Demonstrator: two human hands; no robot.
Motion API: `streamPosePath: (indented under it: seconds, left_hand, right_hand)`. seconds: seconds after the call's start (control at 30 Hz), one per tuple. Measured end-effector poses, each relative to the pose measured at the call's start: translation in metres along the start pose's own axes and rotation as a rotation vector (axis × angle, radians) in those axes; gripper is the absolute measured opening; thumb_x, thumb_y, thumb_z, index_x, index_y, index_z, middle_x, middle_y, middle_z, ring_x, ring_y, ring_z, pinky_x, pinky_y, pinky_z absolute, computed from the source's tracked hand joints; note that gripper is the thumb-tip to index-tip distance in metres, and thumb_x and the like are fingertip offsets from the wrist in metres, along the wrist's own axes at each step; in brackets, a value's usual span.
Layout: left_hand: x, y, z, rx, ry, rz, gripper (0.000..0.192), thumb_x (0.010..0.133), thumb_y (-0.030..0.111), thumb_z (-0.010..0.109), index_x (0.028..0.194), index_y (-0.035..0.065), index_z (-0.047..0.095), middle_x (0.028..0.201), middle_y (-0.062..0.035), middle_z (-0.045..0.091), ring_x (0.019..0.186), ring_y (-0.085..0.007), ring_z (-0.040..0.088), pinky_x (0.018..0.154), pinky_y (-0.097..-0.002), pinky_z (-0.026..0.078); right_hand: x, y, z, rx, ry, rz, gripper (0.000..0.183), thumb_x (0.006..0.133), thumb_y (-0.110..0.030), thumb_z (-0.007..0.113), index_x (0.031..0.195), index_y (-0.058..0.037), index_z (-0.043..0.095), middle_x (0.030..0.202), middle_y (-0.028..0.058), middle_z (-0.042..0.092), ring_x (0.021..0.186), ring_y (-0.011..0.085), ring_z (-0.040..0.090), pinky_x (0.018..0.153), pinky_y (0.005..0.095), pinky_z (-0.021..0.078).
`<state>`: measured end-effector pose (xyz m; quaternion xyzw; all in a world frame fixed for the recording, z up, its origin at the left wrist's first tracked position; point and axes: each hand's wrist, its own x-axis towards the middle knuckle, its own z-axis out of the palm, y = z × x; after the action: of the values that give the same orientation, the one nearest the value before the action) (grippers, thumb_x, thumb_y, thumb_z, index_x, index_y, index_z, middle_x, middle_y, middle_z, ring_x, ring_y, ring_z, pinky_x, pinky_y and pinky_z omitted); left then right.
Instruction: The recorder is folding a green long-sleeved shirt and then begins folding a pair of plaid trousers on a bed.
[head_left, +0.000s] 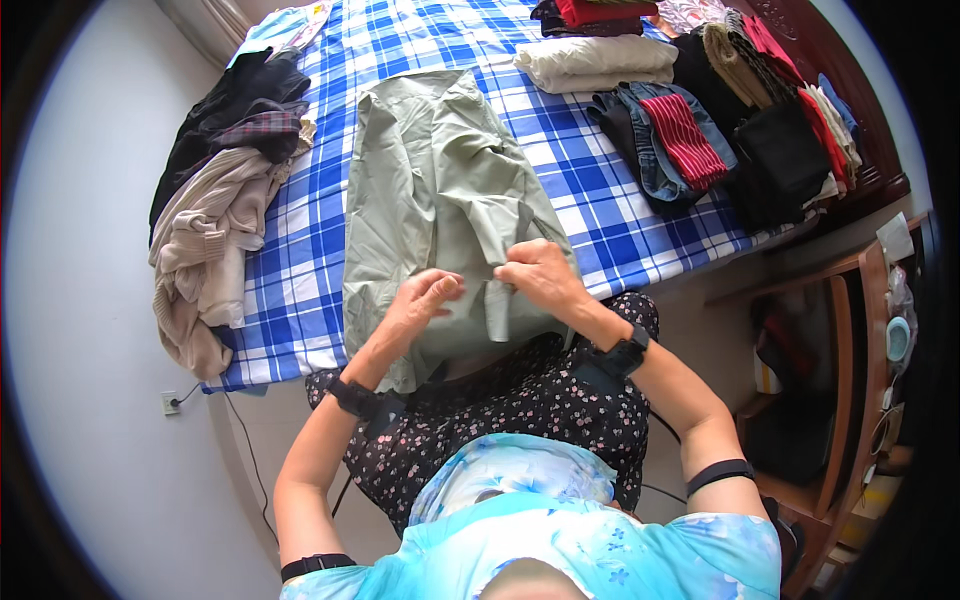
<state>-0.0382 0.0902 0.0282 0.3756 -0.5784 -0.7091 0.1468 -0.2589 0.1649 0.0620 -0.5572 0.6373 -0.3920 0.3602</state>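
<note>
A pale green long-sleeved garment, apparently a shirt or light jacket, lies lengthwise before me, its near end hanging over the bed's edge by my lap. Its sleeves are laid inward over the body. My right hand pinches one sleeve near its cuff, and the cuff end hangs below the fingers. Slightly above the garment's left half is my left hand, fingers loosely curled and a little blurred. Nothing shows between its thumb and fingers.
Blue-and-white checked cloth covers the bed. A heap of beige knitwear and dark clothes lies left. Folded jeans with a red striped cloth, a white folded bundle and black clothing lie right. A wooden cabinet stands right.
</note>
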Motion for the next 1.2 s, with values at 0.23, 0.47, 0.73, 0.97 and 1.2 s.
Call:
streamPosePath:
  seconds: [0.23,0.47,0.73,0.97,1.2]
  left_hand:
    - [-0.023,0.028,0.013,-0.234,-0.177,-0.024,0.04,0.08,0.014,0.07,0.116,0.0042,0.054,0.099,-0.0008,0.063,0.087,-0.0073,0.061,0.074,-0.0217,0.05]
    - [-0.016,0.05,-0.03,-0.395,0.087,0.152,0.019,0.079,-0.001,0.06,0.098,0.0021,0.062,0.084,-0.0033,0.063,0.074,-0.0093,0.06,0.074,-0.0223,0.049]
    - [-0.001,0.169,-0.08,-0.556,-0.032,0.557,0.023,0.087,0.006,0.059,0.11,0.0024,0.058,0.104,-0.0069,0.062,0.096,-0.0179,0.059,0.088,-0.0299,0.047]
    - [0.026,0.236,-0.11,-0.499,0.002,0.622,0.025,0.093,0.01,0.053,0.117,0.0051,0.057,0.113,-0.0095,0.062,0.105,-0.0205,0.058,0.09,-0.0372,0.048]
    - [0.049,0.272,-0.097,-0.41,-0.001,0.762,0.018,0.09,0.012,0.053,0.107,0.0115,0.057,0.095,-0.0043,0.066,0.088,-0.0179,0.064,0.078,-0.0384,0.053]
  right_hand:
    - [-0.023,-0.02,0.048,0.05,0.015,-0.149,0.022,0.078,-0.018,0.064,0.078,0.0036,0.062,0.076,0.0221,0.059,0.07,0.0327,0.059,0.064,0.0398,0.0458]
    - [-0.037,0.04,-0.003,-0.193,0.181,0.131,0.025,0.078,-0.023,0.066,0.079,0.0015,0.064,0.084,0.0191,0.063,0.084,0.0321,0.062,0.074,0.04,0.0484]
    - [-0.07,0.091,-0.01,-0.714,0.225,0.406,0.051,0.07,-0.026,0.073,0.107,-0.0042,0.045,0.103,0.0214,0.054,0.093,0.0404,0.059,0.079,0.0469,0.0494]
    - [-0.059,0.113,0.007,-0.825,0.248,0.344,0.04,0.07,-0.002,0.06,0.106,-0.0032,0.043,0.099,0.0206,0.055,0.084,0.0388,0.063,0.072,0.0455,0.0515]
    - [-0.062,0.087,0.0,-0.572,0.288,0.25,0.036,0.068,0.002,0.051,0.104,0.0028,0.051,0.098,0.0267,0.058,0.084,0.0441,0.059,0.079,0.0465,0.0484]
